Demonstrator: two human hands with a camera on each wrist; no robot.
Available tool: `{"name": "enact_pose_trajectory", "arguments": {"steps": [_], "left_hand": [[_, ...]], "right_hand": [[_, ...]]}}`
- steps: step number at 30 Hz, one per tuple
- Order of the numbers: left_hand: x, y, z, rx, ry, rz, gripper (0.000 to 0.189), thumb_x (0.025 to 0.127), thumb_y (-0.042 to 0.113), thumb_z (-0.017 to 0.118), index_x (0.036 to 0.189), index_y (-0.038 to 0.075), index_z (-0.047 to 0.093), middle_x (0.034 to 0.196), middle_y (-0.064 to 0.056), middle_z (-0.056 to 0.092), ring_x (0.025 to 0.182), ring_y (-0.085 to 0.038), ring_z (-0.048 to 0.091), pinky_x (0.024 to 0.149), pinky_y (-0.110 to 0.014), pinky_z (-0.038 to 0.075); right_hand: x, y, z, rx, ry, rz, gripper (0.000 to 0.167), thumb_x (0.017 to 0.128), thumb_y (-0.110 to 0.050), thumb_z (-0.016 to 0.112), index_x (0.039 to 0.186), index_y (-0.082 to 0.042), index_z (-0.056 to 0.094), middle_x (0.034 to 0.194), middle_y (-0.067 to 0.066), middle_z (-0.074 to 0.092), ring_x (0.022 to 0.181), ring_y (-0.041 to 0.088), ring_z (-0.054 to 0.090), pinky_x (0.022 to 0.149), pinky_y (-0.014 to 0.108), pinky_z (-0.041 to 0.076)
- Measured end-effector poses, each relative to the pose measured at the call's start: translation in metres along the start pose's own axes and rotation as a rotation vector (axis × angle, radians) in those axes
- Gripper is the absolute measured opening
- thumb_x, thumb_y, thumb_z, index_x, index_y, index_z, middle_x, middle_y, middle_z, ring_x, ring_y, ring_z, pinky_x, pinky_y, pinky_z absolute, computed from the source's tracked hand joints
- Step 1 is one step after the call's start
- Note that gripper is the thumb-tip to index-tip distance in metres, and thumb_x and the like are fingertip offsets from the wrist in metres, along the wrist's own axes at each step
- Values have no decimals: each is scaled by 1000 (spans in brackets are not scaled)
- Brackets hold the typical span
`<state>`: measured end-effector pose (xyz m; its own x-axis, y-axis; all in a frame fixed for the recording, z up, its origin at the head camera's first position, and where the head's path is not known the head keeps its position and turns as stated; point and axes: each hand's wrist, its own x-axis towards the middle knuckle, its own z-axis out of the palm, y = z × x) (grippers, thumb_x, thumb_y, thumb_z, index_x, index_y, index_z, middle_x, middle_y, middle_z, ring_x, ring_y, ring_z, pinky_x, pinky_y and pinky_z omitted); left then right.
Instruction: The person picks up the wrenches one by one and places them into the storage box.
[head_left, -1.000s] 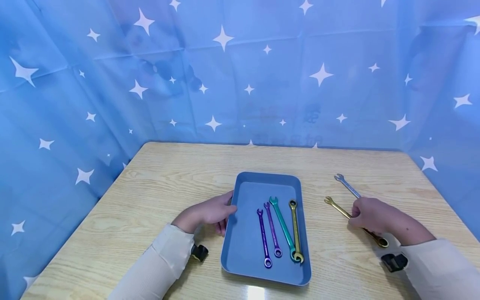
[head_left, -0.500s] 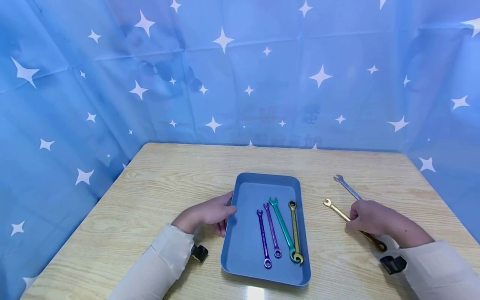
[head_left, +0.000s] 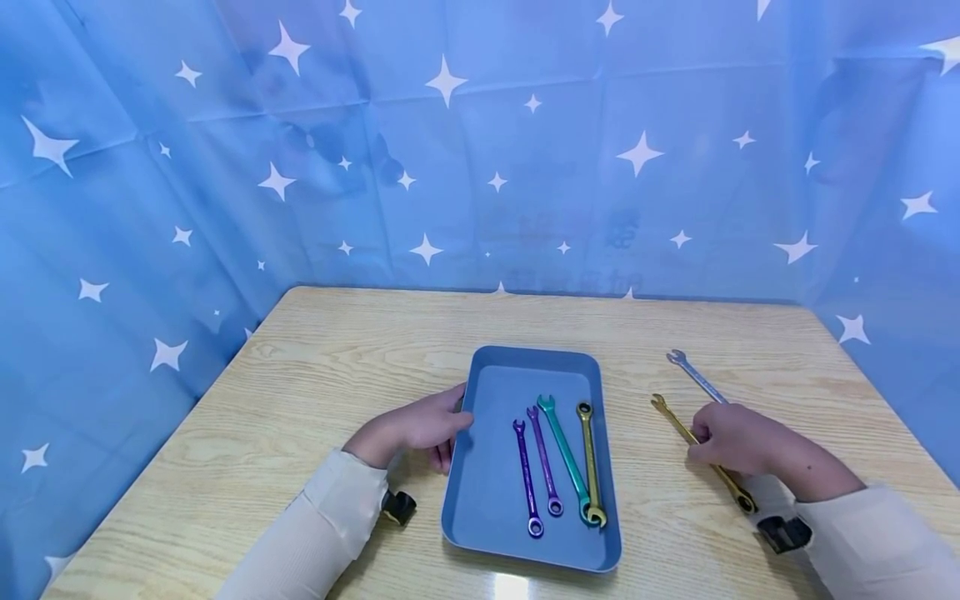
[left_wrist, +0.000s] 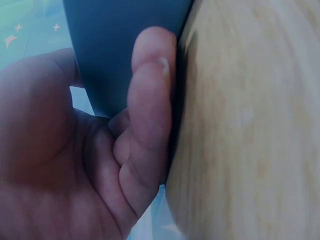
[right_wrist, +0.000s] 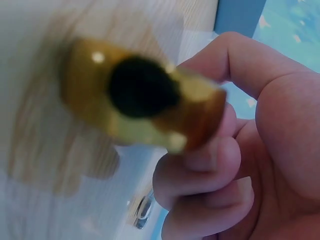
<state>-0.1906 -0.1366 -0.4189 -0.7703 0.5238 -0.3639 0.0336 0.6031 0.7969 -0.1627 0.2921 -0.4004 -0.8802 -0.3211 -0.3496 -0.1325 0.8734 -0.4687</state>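
My left hand (head_left: 416, 425) grips the left side of a blue-grey tray (head_left: 486, 467), thumb over the rim; in the left wrist view its curled fingers (left_wrist: 150, 105) lie against the outer wall. To the right of the tray, my right hand (head_left: 742, 437) holds a gold combination wrench (head_left: 677, 422) by the middle, open end pointing away. Its ring end (right_wrist: 85, 90) looms blurred in the right wrist view. A silver wrench (head_left: 697, 375) lies on the table just behind that hand, its near end hidden in the head view.
Inside the tray lie a dark purple wrench (head_left: 527, 475), a lighter purple wrench (head_left: 545, 458), a green wrench (head_left: 566, 454) and another gold wrench (head_left: 589, 454). The wooden table (head_left: 360, 333) ends at a blue star-patterned curtain (head_left: 480, 150).
My right hand has shifted slightly left, and the gold wrench in it has turned so its ring end points nearer to me. The left hand and tray stay put.
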Motion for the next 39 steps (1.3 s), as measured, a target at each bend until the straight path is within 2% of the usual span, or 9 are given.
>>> {"name": "enact_pose_trajectory", "arguments": {"steps": [8, 13, 20, 26, 33, 39], "left_hand": [[0, -1, 0, -7, 1, -5, 64, 101, 23, 36, 161, 21, 12, 63, -15, 69, 48, -25, 67, 50, -41, 59], [0, 0, 0, -7, 4, -9, 65, 101, 24, 37, 161, 20, 11, 64, -15, 69, 48, -25, 67, 50, -41, 59], [0, 0, 1, -7, 6, -14, 65, 101, 24, 37, 161, 20, 13, 63, -15, 69, 49, -25, 67, 50, -41, 59], [0, -1, 0, -10, 4, -11, 64, 100, 23, 37, 160, 20, 15, 64, -15, 69, 49, -26, 67, 50, -41, 59], [0, 0, 0, -5, -4, -8, 65, 101, 24, 37, 161, 21, 12, 63, -15, 69, 49, -26, 68, 50, -41, 60], [-1, 1, 0, -7, -7, -4, 64, 101, 24, 36, 160, 21, 13, 62, -15, 69, 49, -26, 68, 50, -41, 60]], "right_hand": [[0, -3, 3, -7, 40, -69, 36, 89, -15, 67, 66, -16, 40, 57, -7, 29, 48, 7, 29, 47, 22, 27], [2, -11, 2, -3, 81, -107, 35, 95, -15, 60, 69, -15, 37, 60, -6, 27, 48, 6, 24, 46, 22, 26], [3, -22, 6, 40, 92, -112, 36, 100, -18, 55, 69, -15, 37, 59, -6, 28, 48, 6, 26, 48, 24, 29], [-1, -31, 7, 22, 129, -116, 35, 103, -22, 51, 71, -14, 39, 60, -5, 33, 49, 8, 27, 49, 25, 29], [-6, -48, 4, 97, 113, -84, 30, 105, -20, 44, 77, -11, 42, 60, -2, 40, 47, 12, 39, 46, 28, 35], [-8, -62, 3, 134, 170, -121, 29, 105, -18, 43, 77, -9, 40, 62, -1, 37, 48, 10, 33, 47, 27, 32]]}}
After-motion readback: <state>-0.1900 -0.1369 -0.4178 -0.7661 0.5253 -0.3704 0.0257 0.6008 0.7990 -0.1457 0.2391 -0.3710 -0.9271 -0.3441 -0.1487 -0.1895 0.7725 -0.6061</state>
